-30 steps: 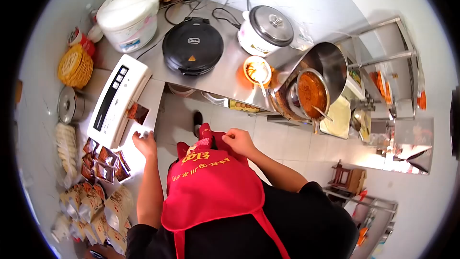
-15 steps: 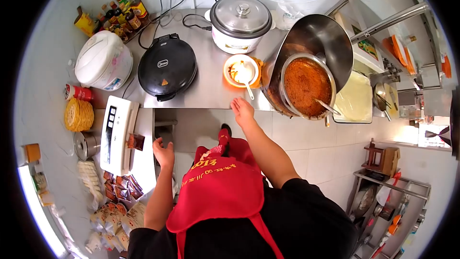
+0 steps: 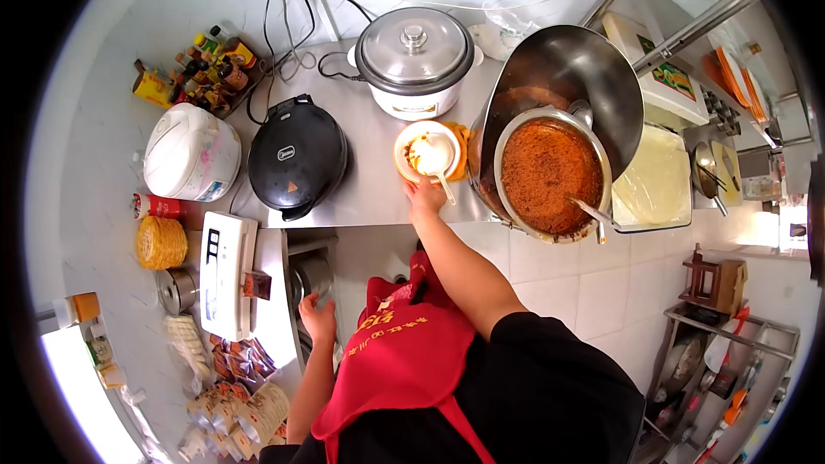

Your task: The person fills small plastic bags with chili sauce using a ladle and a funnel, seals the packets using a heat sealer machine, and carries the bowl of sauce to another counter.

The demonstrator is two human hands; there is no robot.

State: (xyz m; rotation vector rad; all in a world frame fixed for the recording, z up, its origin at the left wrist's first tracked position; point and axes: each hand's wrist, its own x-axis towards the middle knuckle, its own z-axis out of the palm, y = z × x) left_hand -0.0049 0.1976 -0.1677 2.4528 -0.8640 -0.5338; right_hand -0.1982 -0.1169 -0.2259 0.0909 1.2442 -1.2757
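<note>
My right hand (image 3: 425, 198) reaches over the counter edge to the near side of a small white bowl (image 3: 402, 148). Its fingers are stretched out at the bowl's rim; a firm grip does not show. A white spoon (image 3: 444, 186) rests in the bowl, its handle pointing toward me beside the hand. Reddish-brown residue marks the bowl's inside, and an orange cloth (image 3: 460, 139) lies at its right. Lower left, my left hand (image 3: 318, 318) hangs in front of the counter with fingers apart, holding nothing.
Right of the bowl, a pot of red-brown paste (image 3: 550, 176) with a ladle sits against a large steel container (image 3: 593, 60). Behind stands a rice cooker (image 3: 414, 64). A black electric griddle (image 3: 296, 159) and a vacuum sealer (image 3: 225, 275) are on the left.
My right hand has moved forward from the counter's front edge to the white bowl. The view has shifted; my left hand stays low and empty.
</note>
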